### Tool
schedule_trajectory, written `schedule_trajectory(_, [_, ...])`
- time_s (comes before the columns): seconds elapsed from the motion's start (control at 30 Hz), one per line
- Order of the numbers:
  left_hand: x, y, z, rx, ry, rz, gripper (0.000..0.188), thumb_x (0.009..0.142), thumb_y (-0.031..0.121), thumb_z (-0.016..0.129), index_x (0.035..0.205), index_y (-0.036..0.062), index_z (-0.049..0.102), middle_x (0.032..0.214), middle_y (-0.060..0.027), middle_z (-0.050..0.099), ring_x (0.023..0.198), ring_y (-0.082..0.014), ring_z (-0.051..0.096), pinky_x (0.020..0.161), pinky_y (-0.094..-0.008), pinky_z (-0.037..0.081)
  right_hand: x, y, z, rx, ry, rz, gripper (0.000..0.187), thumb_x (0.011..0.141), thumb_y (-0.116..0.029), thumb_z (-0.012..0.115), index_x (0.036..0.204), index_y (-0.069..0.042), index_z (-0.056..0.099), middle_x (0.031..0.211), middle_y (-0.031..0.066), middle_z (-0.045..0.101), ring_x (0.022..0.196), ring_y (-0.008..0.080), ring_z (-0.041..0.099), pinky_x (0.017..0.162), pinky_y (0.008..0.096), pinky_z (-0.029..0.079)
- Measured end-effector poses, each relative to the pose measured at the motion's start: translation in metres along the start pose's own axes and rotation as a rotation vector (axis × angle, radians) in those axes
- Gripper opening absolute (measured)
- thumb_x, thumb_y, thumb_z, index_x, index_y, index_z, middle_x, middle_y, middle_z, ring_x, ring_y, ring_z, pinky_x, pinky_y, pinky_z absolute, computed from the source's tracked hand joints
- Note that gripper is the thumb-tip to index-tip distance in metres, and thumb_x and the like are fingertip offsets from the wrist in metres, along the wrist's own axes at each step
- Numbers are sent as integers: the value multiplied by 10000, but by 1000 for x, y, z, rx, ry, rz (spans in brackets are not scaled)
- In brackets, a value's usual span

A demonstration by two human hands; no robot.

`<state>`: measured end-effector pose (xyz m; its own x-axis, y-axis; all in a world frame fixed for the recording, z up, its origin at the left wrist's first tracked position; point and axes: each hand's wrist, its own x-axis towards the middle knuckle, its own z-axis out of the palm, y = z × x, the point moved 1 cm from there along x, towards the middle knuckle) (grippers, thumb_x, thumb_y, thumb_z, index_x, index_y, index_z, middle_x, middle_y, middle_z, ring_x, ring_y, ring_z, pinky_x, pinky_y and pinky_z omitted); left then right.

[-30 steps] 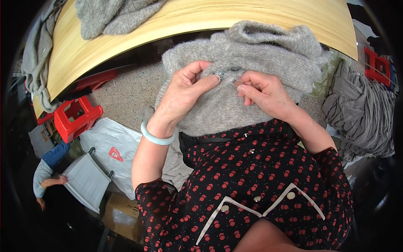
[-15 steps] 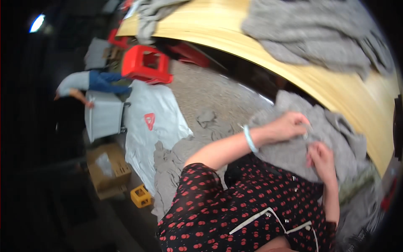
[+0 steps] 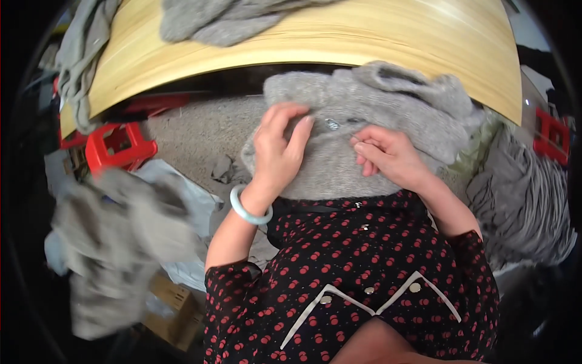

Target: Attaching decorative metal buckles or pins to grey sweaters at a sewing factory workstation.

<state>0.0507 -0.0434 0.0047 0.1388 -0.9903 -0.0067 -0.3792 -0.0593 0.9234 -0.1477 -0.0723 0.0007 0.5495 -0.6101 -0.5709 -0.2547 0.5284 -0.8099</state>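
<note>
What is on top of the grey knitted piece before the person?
A small shiny detail shows on the knitted piece, between the left hand and the right hand. What lies beneath the knit is covered.

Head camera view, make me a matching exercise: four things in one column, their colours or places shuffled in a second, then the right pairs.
1. Middle knit garment
2. Bangle
3. Left-side plastic stool
4. Patterned top

A. Pale blue-green
B. Black with red dots
C. Plain red
D. Under the left hand and right hand

Pairs: 1-D, 2-A, 3-C, 4-B.
</note>
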Motion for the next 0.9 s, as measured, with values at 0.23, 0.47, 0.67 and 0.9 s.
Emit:
schedule_trajectory(0.23, [-19, 6, 30, 477, 24, 333, 325, 608, 194, 749, 836, 33, 584, 836, -87, 543, 762, -255, 506, 670, -341, 408, -8, 1, -6, -50, 9, 64, 147, 885, -143, 495, 936, -18, 551, 694, 13, 566, 552, 54, 532, 497, 185, 425])
schedule_trajectory(0.47, [-21, 1, 26, 219, 106, 150, 189, 690, 55, 643, 856, 8, 568, 859, -119, 545, 793, -288, 504, 714, -355, 413, -11, 1, -6, -176, 17, -25, 140, 881, -126, 492, 906, 0, 546, 694, 16, 565, 558, 55, 523, 511, 198, 432])
schedule_trajectory(0.67, [14, 4, 5, 240, -296, 134, 225, 736, 29, 568, 956, -16, 559, 885, -137, 558, 800, -272, 545, 745, -326, 433, -14, 2, -9, -221, 46, -82, 130, 875, -111, 493, 877, 9, 544, 691, 14, 559, 565, 49, 516, 517, 200, 432])
schedule_trajectory(0.9, [32, 30, -3, -346, -542, -511, 114, 832, 122, 567, 859, 20, 609, 717, 67, 562, 598, 8, 431, 528, -160, 361, -23, -19, -14, -296, 140, -267, 99, 858, -89, 507, 850, 2, 544, 697, 25, 567, 575, 74, 540, 521, 216, 435])
